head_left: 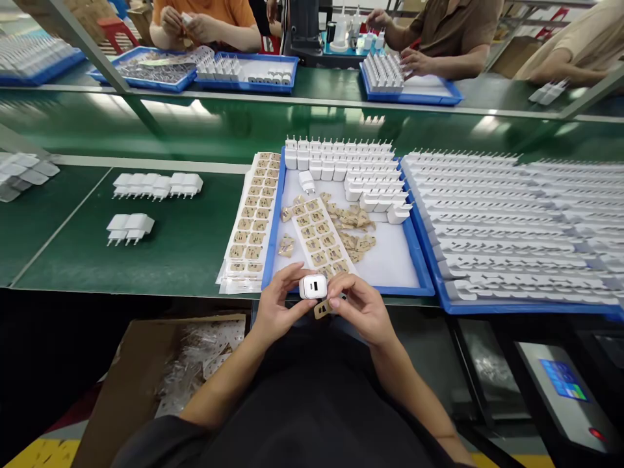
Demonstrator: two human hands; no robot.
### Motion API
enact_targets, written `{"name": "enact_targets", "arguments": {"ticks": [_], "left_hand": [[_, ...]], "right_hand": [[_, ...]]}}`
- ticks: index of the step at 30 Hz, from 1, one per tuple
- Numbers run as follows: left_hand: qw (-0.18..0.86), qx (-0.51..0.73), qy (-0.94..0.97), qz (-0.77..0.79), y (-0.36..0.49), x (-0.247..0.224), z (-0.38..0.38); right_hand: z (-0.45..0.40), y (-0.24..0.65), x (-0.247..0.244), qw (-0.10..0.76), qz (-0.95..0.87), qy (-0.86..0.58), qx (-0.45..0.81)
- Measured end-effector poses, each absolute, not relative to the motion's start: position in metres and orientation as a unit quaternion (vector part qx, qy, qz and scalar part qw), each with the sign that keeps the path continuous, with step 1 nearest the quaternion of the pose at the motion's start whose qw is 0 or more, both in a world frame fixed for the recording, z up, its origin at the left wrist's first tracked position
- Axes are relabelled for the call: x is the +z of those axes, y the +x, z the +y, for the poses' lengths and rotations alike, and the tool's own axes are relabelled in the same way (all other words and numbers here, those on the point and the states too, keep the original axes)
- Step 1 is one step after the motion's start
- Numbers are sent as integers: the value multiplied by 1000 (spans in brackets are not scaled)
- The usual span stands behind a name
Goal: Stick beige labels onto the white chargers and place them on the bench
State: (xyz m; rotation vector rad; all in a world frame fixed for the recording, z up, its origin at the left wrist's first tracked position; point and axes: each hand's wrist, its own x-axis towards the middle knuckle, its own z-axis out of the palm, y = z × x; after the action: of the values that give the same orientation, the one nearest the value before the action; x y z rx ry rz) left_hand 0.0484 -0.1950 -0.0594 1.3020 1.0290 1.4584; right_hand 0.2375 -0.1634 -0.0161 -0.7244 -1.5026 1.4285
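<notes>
Between thumb and fingers, my left hand (273, 311) grips a white USB charger (307, 279), its port face turned towards me. My right hand (366, 311) pinches a small tan sticker (321, 310) with dark cutouts, just below and right of the charger. Beyond both hands, a blue-rimmed tray (422, 268) bears rows of upright white chargers (331, 170) with pins up. A sticker sheet (319, 237) and crumpled tan sticker pieces (358, 218) lie in that tray. One single charger (307, 181) sits apart near the tray's left side.
Left of the tray lies a stack of sticker sheets (251, 221). Chargers in two groups (158, 185) rest on the green belt (185, 260). A full charger tray (441, 286) stands at right. Below left is a cardboard box (131, 370); co-workers (205, 19) sit opposite.
</notes>
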Motion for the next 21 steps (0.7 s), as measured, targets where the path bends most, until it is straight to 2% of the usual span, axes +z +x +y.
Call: {"name": "enact_targets", "arguments": {"ticks": [7, 21], "left_hand": [[328, 554, 624, 443, 42, -53, -193], [300, 555, 643, 433, 44, -48, -191]], "right_hand": [[-160, 226, -6, 498, -551, -374, 556], [-159, 218, -5, 495, -542, -378, 564]]}}
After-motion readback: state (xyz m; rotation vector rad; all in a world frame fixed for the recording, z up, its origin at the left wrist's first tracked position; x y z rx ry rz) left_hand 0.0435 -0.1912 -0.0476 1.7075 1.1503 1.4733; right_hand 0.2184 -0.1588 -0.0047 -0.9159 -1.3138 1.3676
